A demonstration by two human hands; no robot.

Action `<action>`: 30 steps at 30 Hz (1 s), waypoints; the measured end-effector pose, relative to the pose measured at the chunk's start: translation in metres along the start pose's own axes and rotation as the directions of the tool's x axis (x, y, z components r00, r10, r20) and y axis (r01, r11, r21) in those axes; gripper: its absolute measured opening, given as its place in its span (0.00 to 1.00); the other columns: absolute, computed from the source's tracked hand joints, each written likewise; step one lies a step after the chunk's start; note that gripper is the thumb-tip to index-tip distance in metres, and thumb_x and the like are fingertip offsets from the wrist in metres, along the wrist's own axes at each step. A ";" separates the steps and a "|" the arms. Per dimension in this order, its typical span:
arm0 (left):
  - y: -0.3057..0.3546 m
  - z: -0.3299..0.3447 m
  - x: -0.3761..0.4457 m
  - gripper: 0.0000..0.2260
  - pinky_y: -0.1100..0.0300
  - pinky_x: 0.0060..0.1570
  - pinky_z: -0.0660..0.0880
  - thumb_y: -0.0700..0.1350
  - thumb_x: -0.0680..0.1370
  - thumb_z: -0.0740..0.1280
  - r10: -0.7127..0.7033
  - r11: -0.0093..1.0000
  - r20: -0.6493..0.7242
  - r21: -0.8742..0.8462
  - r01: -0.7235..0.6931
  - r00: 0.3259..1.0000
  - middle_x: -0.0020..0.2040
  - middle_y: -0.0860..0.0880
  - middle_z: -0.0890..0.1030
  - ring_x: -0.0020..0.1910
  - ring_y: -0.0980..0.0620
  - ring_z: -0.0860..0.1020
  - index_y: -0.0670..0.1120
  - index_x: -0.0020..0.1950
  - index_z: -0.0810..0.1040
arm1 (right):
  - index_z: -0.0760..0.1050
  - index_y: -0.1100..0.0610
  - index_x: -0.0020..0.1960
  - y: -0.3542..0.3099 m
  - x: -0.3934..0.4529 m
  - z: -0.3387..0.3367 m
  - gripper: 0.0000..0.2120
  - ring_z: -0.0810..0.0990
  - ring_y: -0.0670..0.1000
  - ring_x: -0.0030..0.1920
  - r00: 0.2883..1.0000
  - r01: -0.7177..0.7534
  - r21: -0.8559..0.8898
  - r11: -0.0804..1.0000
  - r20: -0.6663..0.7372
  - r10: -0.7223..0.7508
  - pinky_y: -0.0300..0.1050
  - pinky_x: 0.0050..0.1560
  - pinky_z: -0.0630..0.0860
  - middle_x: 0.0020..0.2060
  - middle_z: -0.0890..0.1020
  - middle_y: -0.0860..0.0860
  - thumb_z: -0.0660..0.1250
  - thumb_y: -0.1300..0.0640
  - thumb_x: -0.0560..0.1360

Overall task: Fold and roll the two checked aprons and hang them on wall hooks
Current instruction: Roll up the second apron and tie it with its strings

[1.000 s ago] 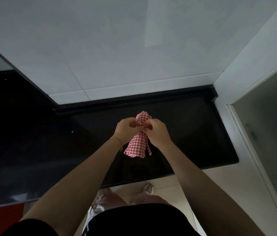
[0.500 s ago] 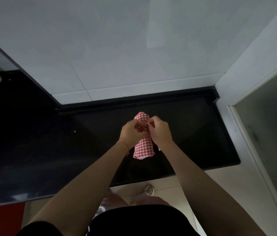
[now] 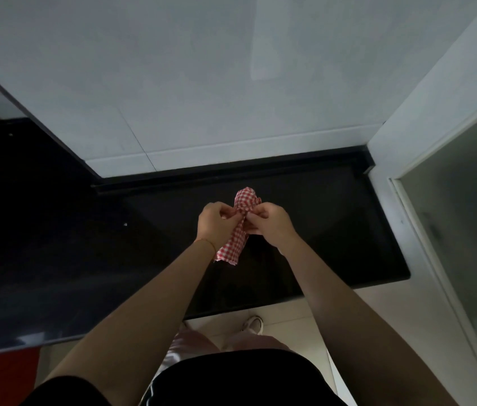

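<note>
Pale wall tiles [image 3: 202,83] rise behind a glossy black counter [image 3: 334,230] that runs into a corner beside a frosted glass door [image 3: 465,244] (a white shoe [image 3: 253,323] shows on the floor below). Above the counter, both hands meet on a rolled red-checked apron [image 3: 235,241] — the left hand [image 3: 215,224] and the right hand [image 3: 272,225] each pinch its cloth near the top, fingers curled, the roll hanging between them.

Both forearms are reaching forward and converging — the left hand [image 3: 215,222] and the right hand [image 3: 272,224] are meeting knuckle to knuckle, fingers [image 3: 256,213] curling inward and pinching the red checked apron roll [image 3: 238,235] between them, wrists angling slightly inward.
</note>
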State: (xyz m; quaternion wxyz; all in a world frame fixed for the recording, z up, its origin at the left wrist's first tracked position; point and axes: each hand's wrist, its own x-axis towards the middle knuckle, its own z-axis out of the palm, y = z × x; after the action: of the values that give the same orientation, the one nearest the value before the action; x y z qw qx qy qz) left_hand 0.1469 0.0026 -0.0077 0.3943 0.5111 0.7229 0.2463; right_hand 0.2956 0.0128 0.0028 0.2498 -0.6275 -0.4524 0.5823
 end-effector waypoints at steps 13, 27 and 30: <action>-0.001 -0.002 0.015 0.07 0.44 0.55 0.77 0.47 0.75 0.64 -0.265 0.894 0.102 -0.346 0.284 0.959 0.47 0.41 0.81 0.47 0.42 0.79 0.43 0.45 0.76 | 0.78 0.60 0.53 0.001 0.000 -0.002 0.06 0.84 0.49 0.49 0.994 -0.106 0.141 0.984 0.005 0.106 0.45 0.51 0.82 0.50 0.83 0.54 0.67 0.60 0.78; 0.002 -0.001 0.012 0.03 0.51 0.53 0.78 0.46 0.78 0.67 -0.252 0.908 0.069 -0.327 0.261 0.965 0.49 0.48 0.80 0.48 0.51 0.79 0.48 0.50 0.76 | 0.73 0.62 0.58 -0.005 -0.005 -0.004 0.09 0.82 0.55 0.55 0.990 -0.142 0.434 0.890 0.042 0.137 0.53 0.57 0.80 0.57 0.79 0.58 0.65 0.59 0.80; 0.007 -0.004 0.013 0.02 0.52 0.52 0.78 0.46 0.79 0.66 -0.235 0.937 0.040 -0.258 0.238 0.971 0.48 0.49 0.79 0.47 0.52 0.78 0.49 0.51 0.76 | 0.73 0.63 0.58 -0.008 -0.005 -0.003 0.09 0.82 0.55 0.55 0.990 -0.143 0.432 0.891 0.052 0.134 0.53 0.57 0.80 0.56 0.80 0.58 0.66 0.60 0.79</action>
State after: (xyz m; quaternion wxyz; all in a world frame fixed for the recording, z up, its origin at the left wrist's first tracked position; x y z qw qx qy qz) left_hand 0.1447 0.0173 -0.0042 0.4878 0.3652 0.7388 0.2879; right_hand 0.2963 0.0130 0.0124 0.3367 -0.5806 -0.2680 0.6912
